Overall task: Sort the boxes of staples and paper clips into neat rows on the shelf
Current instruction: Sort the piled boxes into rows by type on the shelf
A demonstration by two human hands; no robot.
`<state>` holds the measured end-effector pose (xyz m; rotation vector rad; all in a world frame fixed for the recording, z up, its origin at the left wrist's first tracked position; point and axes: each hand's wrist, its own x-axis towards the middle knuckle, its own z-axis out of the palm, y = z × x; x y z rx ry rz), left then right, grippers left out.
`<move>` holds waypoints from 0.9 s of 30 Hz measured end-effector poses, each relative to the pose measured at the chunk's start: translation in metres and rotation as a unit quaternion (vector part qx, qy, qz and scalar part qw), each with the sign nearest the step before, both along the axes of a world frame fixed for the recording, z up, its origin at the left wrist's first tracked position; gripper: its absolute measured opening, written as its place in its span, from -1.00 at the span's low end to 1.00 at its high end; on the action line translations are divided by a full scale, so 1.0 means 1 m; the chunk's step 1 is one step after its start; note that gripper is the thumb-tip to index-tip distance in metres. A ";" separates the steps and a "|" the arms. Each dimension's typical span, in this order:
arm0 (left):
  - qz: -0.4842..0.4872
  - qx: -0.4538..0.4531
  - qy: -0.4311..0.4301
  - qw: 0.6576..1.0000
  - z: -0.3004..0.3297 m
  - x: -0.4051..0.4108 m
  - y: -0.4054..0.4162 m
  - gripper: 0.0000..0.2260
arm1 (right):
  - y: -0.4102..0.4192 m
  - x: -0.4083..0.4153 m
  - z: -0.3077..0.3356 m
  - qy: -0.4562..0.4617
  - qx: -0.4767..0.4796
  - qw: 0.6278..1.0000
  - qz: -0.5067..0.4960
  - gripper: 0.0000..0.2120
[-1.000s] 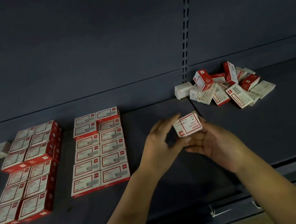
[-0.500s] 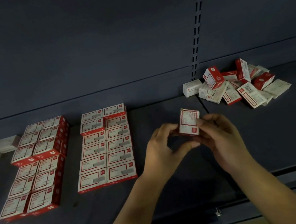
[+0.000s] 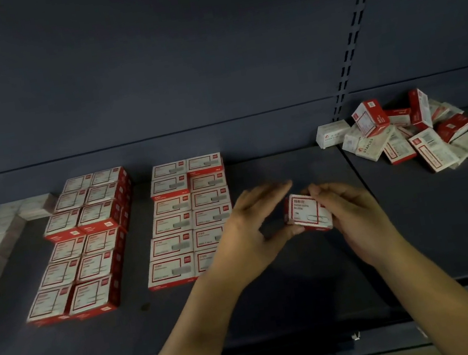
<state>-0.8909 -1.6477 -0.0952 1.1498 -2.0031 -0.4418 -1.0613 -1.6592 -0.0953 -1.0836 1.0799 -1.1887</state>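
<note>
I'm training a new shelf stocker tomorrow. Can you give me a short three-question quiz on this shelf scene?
1. True or false: the unsorted pile of boxes lies to the left of the neat rows.
2. Multiple choice: the box in hand is held by A) the left hand alone, B) the right hand alone, C) both hands, D) neither.
3. Fill in: the picture on the held box's face looks like a paper ____.

Key
1. False: the pile lies at the right, at the back of the shelf.
2. C: right fingers curl over it, left thumb under it.
3. clip
</note>
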 end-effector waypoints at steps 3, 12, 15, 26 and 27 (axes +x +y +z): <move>-0.004 0.001 -0.011 1.000 0.003 0.024 0.002 -0.59 | 0.001 0.024 0.003 0.057 -0.033 0.998 0.007 -0.90; 0.069 0.043 -0.016 0.997 0.002 0.130 0.020 -0.62 | 0.013 0.124 0.005 0.207 -0.117 0.971 0.023 -0.92; 0.087 0.044 -0.015 0.995 0.005 0.174 0.029 -0.62 | 0.015 0.158 0.003 0.291 -0.223 0.930 0.010 -0.91; 0.174 0.057 -0.022 0.983 -0.007 0.305 0.044 -0.60 | 0.024 0.273 -0.013 0.382 -0.306 0.870 0.064 -0.93; 0.172 0.051 -0.029 0.983 -0.010 0.312 0.043 -0.60 | 0.026 0.280 -0.014 0.388 -0.308 0.866 0.065 -0.94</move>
